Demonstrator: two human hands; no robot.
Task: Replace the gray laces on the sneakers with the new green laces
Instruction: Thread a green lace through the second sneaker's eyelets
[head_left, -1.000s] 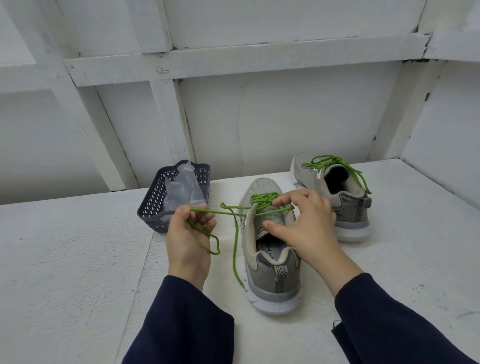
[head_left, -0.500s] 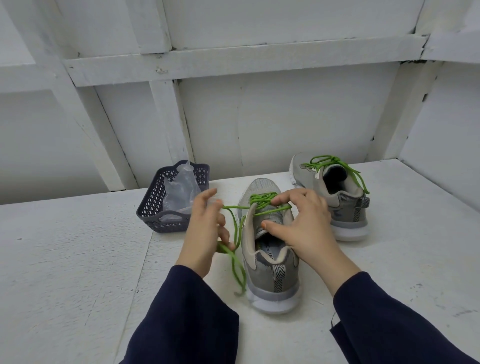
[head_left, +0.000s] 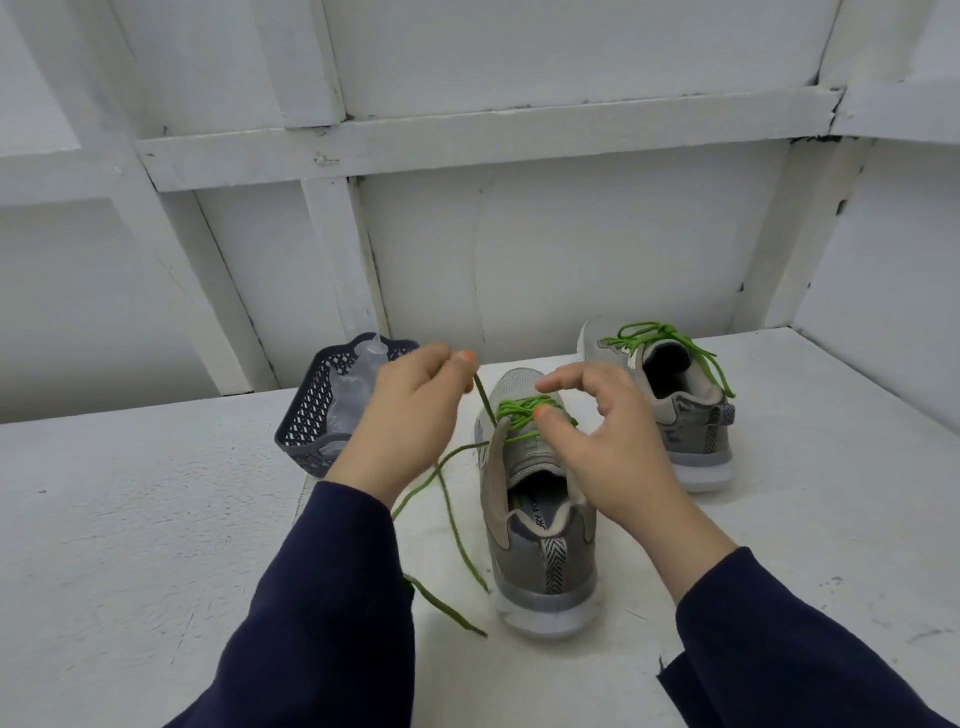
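White painted wooden tabletop: the nearer gray mesh sneaker stands at centre, heel toward the camera. The second gray mesh sneaker sits at its 1 o'clock, farther back, near the white boarded wall. A dark latticed plastic basket lies at the nearer sneaker's 10 o'clock, with a clear plastic bag inside it. A loose green cord lace trails across the tabletop at 8 o'clock and rises to the left hand, which pinches it left of the toe. The right hand is over the tongue's right side.
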